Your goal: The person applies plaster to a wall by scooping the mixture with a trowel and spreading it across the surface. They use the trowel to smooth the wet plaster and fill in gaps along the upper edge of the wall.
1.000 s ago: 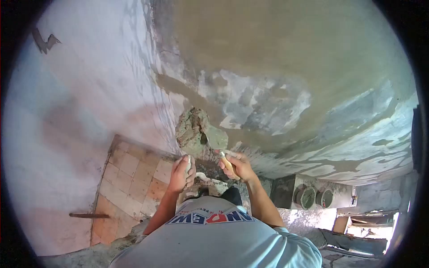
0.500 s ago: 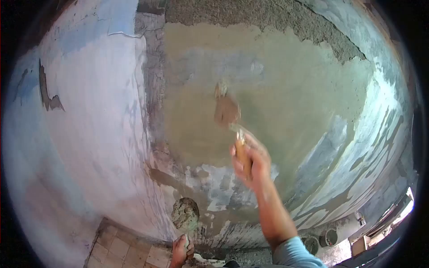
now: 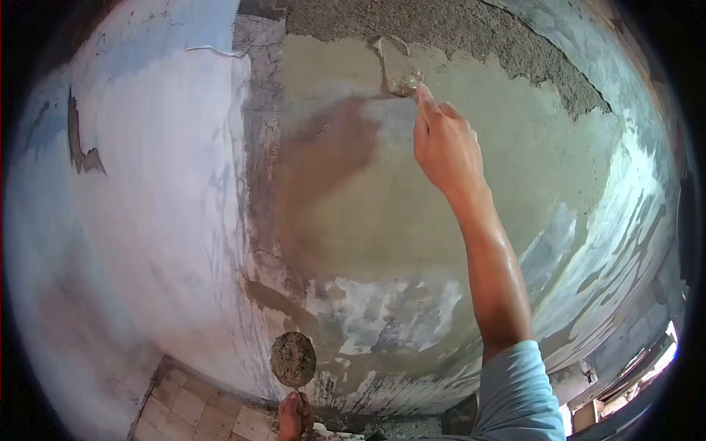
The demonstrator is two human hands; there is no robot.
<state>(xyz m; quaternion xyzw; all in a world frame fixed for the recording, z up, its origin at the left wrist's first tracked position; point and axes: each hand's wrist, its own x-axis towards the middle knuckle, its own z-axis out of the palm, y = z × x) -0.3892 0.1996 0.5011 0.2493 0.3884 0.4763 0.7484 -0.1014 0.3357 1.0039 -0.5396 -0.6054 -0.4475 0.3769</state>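
Grey mortar [image 3: 293, 360] could slide off if the left hand [image 3: 290, 420], gripping the handle [image 3: 299, 392] below, tilts, while the trowel [image 3: 398, 72] in the right hand's [image 3: 450, 145] closed fingers could gouge the smooth plaster's [image 3: 397, 235] upper edge if angled steeply.

Smooth damp-looking plaster [image 3: 353, 228], rough grainy band [image 3: 441, 26], lumpy wet mortar [image 3: 293, 359], trowel [image 3: 397, 67] seemingly metal

Over there, a mortar-smeared trowel [image 3: 398, 67] slants up and leftward from the right hand [image 3: 448, 147], while just above the left hand [image 3: 291, 417] a lumpy, rounded heap of grey-brown mortar [image 3: 293, 359] hides most of its handheld tool [image 3: 299, 394].
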